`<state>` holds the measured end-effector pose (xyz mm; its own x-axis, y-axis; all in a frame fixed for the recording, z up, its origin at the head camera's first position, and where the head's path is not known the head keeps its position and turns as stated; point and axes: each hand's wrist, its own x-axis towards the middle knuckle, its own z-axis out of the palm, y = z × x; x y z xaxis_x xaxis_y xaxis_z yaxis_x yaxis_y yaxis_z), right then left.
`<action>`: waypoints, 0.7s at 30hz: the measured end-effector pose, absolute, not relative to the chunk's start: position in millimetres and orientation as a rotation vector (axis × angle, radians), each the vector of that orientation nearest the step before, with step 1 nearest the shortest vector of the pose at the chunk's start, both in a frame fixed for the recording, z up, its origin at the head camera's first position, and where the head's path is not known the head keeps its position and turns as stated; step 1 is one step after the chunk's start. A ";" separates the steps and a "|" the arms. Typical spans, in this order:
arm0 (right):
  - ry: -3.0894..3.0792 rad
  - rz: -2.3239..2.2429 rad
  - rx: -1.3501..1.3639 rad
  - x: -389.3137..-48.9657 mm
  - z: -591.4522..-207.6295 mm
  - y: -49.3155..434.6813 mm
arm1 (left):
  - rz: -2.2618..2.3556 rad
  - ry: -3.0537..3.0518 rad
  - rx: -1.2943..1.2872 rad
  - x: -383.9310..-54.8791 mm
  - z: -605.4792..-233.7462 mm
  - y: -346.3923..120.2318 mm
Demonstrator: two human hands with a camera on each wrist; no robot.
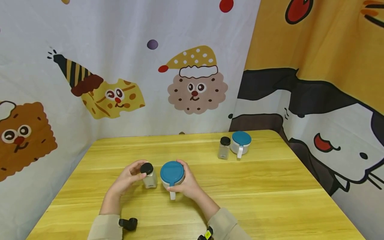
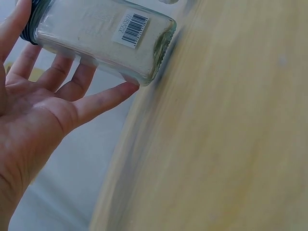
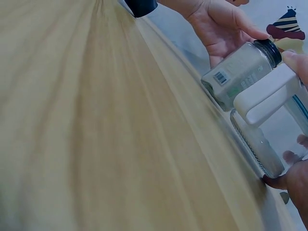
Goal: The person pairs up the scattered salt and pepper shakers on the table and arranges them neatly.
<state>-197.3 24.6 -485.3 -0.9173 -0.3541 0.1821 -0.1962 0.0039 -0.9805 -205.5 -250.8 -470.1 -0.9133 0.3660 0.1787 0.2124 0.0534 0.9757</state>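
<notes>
My left hand (image 1: pixel 125 179) grips a square glass jar (image 1: pixel 150 181) with a black lid, left of the table's middle. The thumb lies at the lid and the other fingers are behind the jar. A barcode label shows on the jar (image 2: pixel 91 36) in the left wrist view. Just to the right, my right hand (image 1: pixel 191 186) holds a clear container with a blue lid (image 1: pixel 172 171) and a white handle (image 3: pixel 269 94), fingers round its far right side and thumb near the handle. Both stand upright, slightly apart. Most of the right hand is cut off in the right wrist view.
At the back right of the wooden table (image 1: pixel 255 206) stand a second black-lidded jar (image 1: pixel 223 150) and a second blue-lidded container (image 1: pixel 241 141), side by side. A curtain (image 1: pixel 126 43) with cartoon prints hangs behind the table's far edge.
</notes>
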 end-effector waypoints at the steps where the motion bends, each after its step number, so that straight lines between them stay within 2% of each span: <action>1: 2.141 -2.061 -0.593 -199.6 -490.2 23.8 | 1.995 2.191 0.604 -205.4 -470.1 -251.0; 21: 2.180 -2.055 -0.580 -205.9 -504.0 15.4 | 1.980 2.193 0.576 -204.1 -469.0 -252.0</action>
